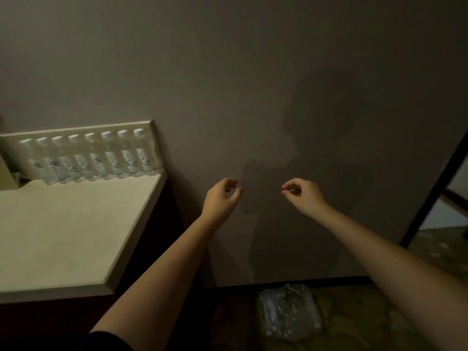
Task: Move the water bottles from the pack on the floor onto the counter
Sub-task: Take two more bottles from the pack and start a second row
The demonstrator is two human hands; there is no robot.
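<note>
A plastic-wrapped pack of water bottles [288, 312] lies on the patterned floor at the foot of the wall, low in the view. Several clear bottles with white caps [93, 158] stand in a row along the back of the pale counter [63, 236] on the left. My left hand [222, 196] and my right hand [304, 195] are both raised in front of the grey wall, well above the pack. Each hand has loosely curled fingers and holds nothing.
The counter sits on a dark cabinet [162, 224] whose side faces the pack. A dark door frame [435, 191] runs diagonally at the right, with more patterned floor beyond it. A beige box-like object [7, 176] stands at the counter's far left.
</note>
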